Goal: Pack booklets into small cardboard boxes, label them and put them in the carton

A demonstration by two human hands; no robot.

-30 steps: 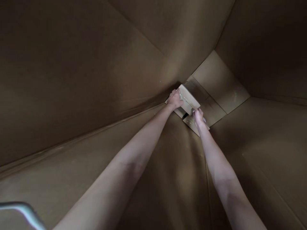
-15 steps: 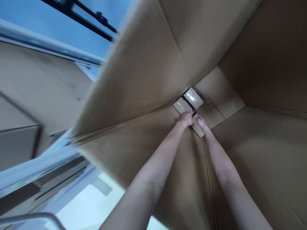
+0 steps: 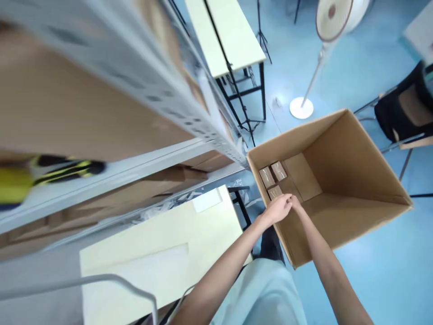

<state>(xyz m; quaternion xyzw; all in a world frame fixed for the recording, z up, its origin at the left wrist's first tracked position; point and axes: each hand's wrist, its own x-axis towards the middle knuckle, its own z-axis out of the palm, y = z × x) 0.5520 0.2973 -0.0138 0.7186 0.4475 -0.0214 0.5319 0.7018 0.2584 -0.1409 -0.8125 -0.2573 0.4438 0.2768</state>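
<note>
Lying flat in the near-left corner of the carton (image 3: 338,153) floor: three small boxes (image 3: 266,177), taped, side by side, touching one another. No longer under the fingers as half a second ago, when both hands pressed down on them deep in the carton. Now released and left where placed.

Just above them, level with the carton's near rim: left hand (image 3: 278,208) and right hand (image 3: 297,204), drawn up and close together, perhaps touching. Left grip loose and narrow, fingers lightly curled, holding nothing that shows. Right grip partly hidden behind the left and blurred; cannot tell whether wide or closed.

View pulled back too: from inside the cardboard walls to the whole carton seen from above, standing open on the blue floor (image 3: 372,280).

Beside the carton on the left, a pale surface (image 3: 152,253); above it, a grey metal shelf rack (image 3: 189,113) carrying flat cardboard. Further off, a white standing fan (image 3: 333,18), a second surface (image 3: 230,36) and a dark chair (image 3: 402,108).
</note>
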